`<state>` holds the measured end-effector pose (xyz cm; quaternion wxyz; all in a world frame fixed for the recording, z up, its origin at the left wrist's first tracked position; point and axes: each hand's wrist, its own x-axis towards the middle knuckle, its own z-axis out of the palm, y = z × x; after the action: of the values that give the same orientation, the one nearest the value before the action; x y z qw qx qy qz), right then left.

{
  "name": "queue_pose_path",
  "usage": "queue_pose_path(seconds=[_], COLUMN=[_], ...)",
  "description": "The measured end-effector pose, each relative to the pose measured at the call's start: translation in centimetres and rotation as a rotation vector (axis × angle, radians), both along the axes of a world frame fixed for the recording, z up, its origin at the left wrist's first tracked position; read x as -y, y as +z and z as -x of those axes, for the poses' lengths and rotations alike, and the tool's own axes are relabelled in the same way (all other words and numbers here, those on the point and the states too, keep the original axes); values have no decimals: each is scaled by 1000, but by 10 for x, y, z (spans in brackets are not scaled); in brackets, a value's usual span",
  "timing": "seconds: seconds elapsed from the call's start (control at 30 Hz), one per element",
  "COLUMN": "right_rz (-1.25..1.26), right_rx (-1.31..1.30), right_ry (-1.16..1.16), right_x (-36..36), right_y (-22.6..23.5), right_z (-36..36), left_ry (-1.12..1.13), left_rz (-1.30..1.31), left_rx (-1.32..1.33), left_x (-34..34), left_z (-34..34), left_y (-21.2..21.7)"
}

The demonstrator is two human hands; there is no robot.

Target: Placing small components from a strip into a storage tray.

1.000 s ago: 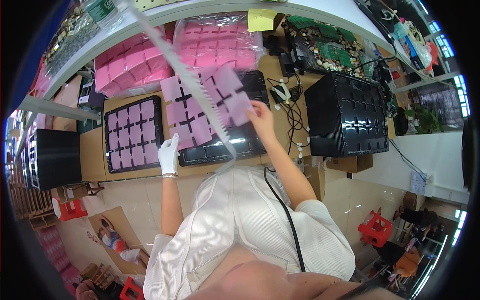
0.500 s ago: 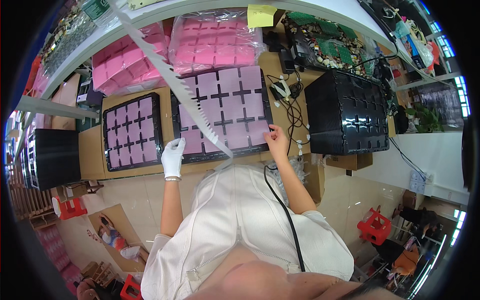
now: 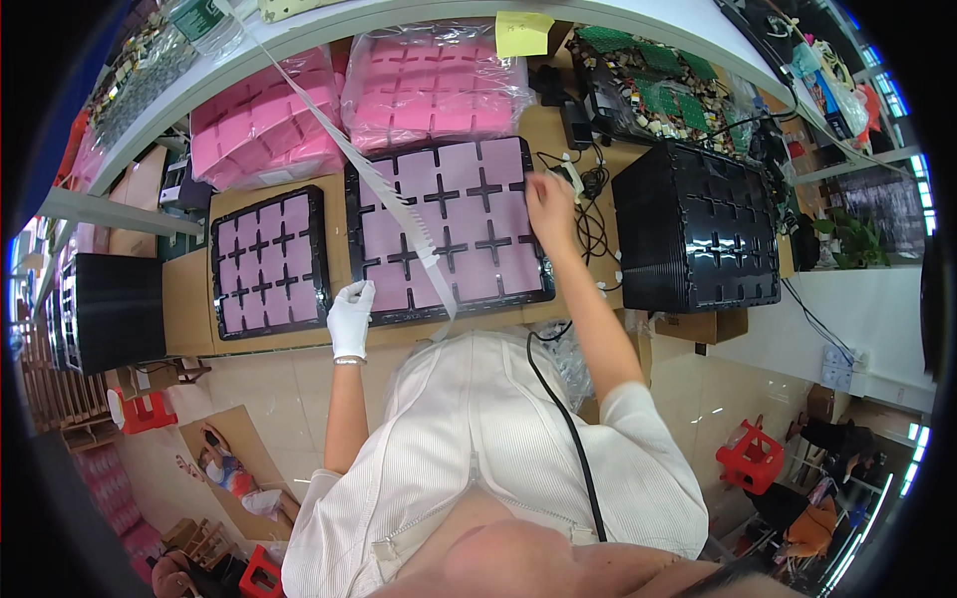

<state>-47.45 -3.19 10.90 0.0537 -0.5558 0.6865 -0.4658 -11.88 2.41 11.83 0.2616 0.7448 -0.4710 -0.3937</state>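
In front of me lies a large black tray (image 3: 454, 313) fitted with a pale pink sheet (image 3: 469, 209), with black cross-shaped ribs showing through it. My left hand (image 3: 349, 311), in a white glove, is at the tray's near left corner, its fingers drawn together. What they pinch, if anything, is too small to make out. My bare right hand (image 3: 550, 207) is at the tray's right edge, above the middle, with curled fingers whose tips are partly hidden. A whitish strip with a notched edge (image 3: 404, 221) hangs across the tray from the shelf toward my lap.
A smaller black tray with pink sheet (image 3: 264, 261) lies left. Bagged pink sheets (image 3: 434, 85) lie behind. To the right stand a stack of black trays (image 3: 693, 229), tangled black cables (image 3: 595, 234) and a bin of circuit boards (image 3: 648, 85). Another dark stack (image 3: 115, 309) stands far left.
My right hand has moved away from me along the tray's right edge, from the near right corner to above the middle. My left hand stays near the near left corner. The strip has swung slightly.
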Motion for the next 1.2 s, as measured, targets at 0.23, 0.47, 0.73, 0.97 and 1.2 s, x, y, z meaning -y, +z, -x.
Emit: queue_pose_path(seconds=[0.23,0.47,0.73,0.97,1.2], right_rz=[-276,-522,-9,30,-128], right_rx=[-302,-475,-164,-213,-528], right_ry=[481,511,166,-49,337], right_x=[160,209,112,28,30], right_y=[-18,-24,-8,-27,-38], right_z=[23,41,31,37,-14], left_ry=[7,110,40,-78,-729], left_rz=[41,39,21,726,774], left_rx=[-46,-45,200,812,833], left_x=[2,-3,-14,45,120], left_z=[2,8,13,23,51], left_y=[-5,-5,16,29,-23])
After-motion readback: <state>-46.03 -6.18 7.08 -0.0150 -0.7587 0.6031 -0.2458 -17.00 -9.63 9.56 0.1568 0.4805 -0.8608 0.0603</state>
